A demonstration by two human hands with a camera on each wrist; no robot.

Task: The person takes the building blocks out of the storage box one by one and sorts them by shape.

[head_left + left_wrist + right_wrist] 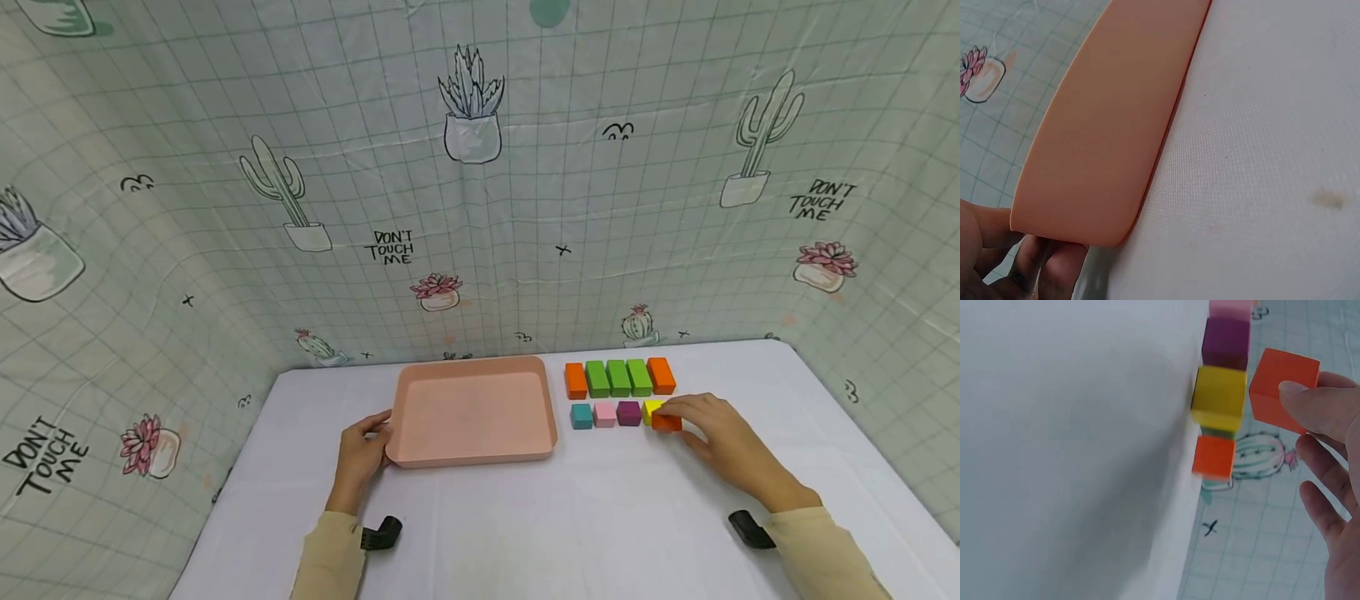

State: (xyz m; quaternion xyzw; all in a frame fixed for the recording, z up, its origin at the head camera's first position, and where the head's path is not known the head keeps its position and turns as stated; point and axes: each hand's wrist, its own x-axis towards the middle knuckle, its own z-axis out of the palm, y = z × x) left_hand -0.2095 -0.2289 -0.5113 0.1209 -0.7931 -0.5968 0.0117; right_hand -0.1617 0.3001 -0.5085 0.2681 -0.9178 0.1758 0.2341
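Note:
My right hand [723, 446] pinches an orange cube [1268, 381] between thumb and fingers, with the other fingers loosely bent. In the right wrist view the cube is raised beside a yellow cube [1219, 397]. The yellow one ends a short front row with a purple cube [629, 413], a pink cube [604, 415] and a teal cube [582, 417]. On the left, my left hand [362, 454] grips the left side of a shallow peach tray [472, 461] near its front corner. Fingers [1063, 269] curl against the tray wall in the left wrist view.
Behind the front row stands a second row: an orange block [576, 381], several green blocks [618, 378] and another orange block [662, 376]. White cloth covers the table [510, 533]. A patterned curtain [525, 208] hangs behind and at both sides.

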